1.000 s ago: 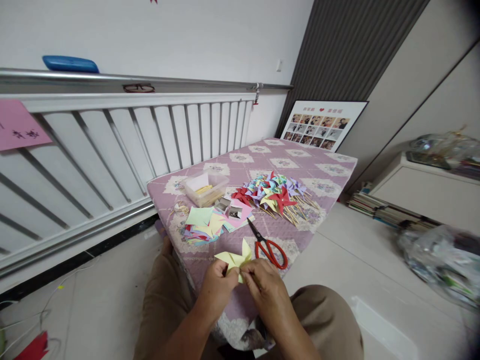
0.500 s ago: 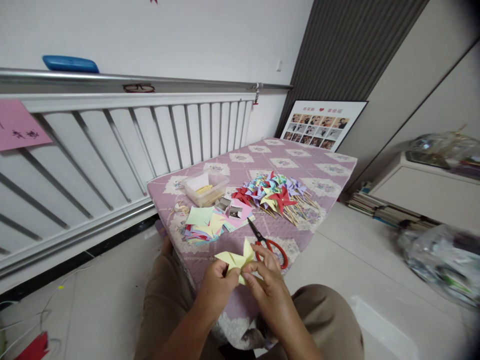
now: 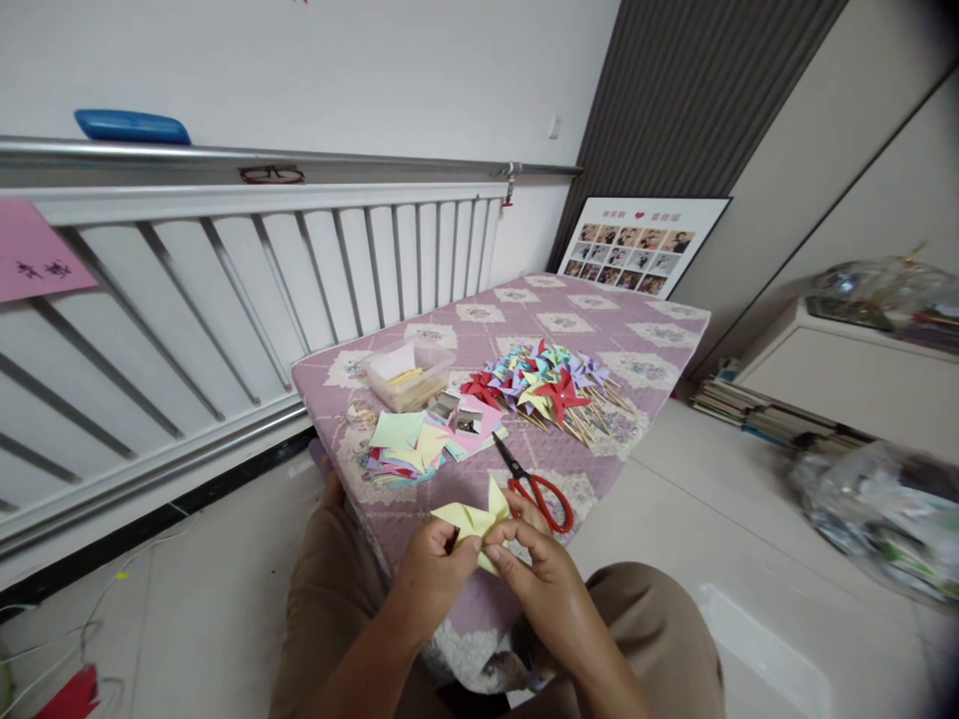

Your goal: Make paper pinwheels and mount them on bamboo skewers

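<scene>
A pale yellow paper pinwheel [image 3: 472,518] with folded blades is held between both hands over the near edge of the table. My left hand [image 3: 435,567] is closed on its left side, thumb near the centre. Fingers of my right hand [image 3: 535,554] pinch it from the right, close to the middle; whether a pin sits there is hidden. Just beyond my right hand lie red-handled scissors [image 3: 535,489], blades pointing away to the left. A stack of coloured paper squares [image 3: 405,449] lies farther left, beside a small open box of pins [image 3: 469,420].
Finished pinwheels on sticks [image 3: 550,389] are heaped mid-table on the purple flowered cloth [image 3: 479,345]. A clear plastic box [image 3: 409,374] holds thin sticks. Along the left runs a white radiator [image 3: 337,270]. A photo board [image 3: 640,245] leans behind the table.
The view has shifted slightly. Both hands keep hold of the yellow pinwheel in nearly the same place, with the right fingers moved a little at its centre.
</scene>
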`<state>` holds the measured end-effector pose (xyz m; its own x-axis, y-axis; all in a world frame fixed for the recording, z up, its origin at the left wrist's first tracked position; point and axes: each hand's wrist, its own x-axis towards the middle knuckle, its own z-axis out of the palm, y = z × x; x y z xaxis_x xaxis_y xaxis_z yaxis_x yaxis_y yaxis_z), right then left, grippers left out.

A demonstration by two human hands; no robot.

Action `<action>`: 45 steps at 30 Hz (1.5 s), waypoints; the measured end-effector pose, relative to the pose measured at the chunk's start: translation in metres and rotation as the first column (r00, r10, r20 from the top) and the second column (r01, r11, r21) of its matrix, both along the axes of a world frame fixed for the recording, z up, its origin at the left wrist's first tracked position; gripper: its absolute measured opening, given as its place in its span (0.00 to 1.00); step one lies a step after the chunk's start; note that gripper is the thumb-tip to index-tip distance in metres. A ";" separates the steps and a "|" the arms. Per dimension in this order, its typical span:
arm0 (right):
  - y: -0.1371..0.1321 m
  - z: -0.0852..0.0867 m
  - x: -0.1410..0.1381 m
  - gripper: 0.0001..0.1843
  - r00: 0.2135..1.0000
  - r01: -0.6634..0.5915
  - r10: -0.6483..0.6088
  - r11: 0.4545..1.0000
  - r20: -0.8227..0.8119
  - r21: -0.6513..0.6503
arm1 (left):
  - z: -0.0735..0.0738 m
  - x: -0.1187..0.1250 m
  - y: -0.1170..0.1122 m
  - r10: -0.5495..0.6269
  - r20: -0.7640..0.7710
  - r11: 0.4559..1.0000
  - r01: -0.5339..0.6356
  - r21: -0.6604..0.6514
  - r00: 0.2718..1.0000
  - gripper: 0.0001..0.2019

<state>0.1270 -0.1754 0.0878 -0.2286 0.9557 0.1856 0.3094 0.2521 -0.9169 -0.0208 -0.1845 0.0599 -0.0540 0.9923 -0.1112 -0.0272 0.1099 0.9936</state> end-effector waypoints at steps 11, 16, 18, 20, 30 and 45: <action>0.000 0.000 -0.002 0.07 0.995 -0.001 -0.015 0.988 -0.100 -0.156 | 0.003 -0.001 0.000 0.016 -0.056 0.997 -0.012 0.070 0.998 0.10; 0.000 0.000 -0.006 0.11 0.970 -0.054 0.001 0.976 -0.244 -0.212 | 0.005 -0.002 0.000 0.053 -0.180 0.989 -0.027 0.146 0.982 0.10; -0.001 -0.001 -0.007 0.12 0.952 -0.086 0.010 0.967 -0.305 -0.239 | 0.007 -0.001 -0.001 0.048 -0.206 0.985 -0.011 0.174 0.977 0.11; -0.001 -0.004 -0.008 0.14 0.936 -0.107 0.002 0.955 -0.353 -0.278 | 0.008 -0.001 -0.003 0.056 -0.233 0.981 -0.010 0.193 0.971 0.12; 0.003 -0.018 -0.015 0.26 0.816 -0.120 -0.092 0.939 -0.571 -0.323 | 0.011 0.001 -0.005 0.099 -0.259 0.980 -0.050 0.191 0.961 0.13; -0.003 -0.011 -0.007 0.20 0.899 -0.116 -0.080 0.904 -0.430 -0.412 | 0.007 -0.002 -0.006 0.110 -0.407 0.976 -0.021 0.217 0.907 0.09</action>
<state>0.1201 -0.1789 0.0769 -0.2383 0.9602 -0.1460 -0.1380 -0.1823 -0.9735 -0.0230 -0.1907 0.0671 -0.1164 0.9835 0.1383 0.3918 -0.0825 0.9163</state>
